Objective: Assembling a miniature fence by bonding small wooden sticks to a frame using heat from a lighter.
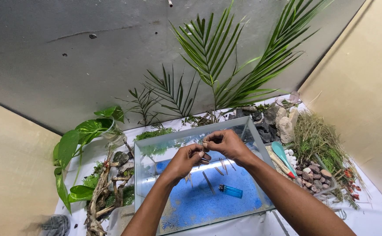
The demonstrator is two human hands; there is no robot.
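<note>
Both hands [208, 150] pinch a twig [198, 142] — above glass tank [261, 148].

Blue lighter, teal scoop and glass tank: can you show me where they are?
Blue lighter [230, 191]: head view, middle of its body.
Teal scoop [279, 151]: head view, on its wide bowl end.
Glass tank [137, 166]: head view, on its left wall.

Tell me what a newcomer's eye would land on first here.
Probably the glass tank in the middle, floored with bright blue sand where a blue lighter lies. Above it the left hand and right hand meet, pinching something thin. Behind, tall palm fronds fan up the grey wall, with driftwood left of the tank and pebbles right.
</note>
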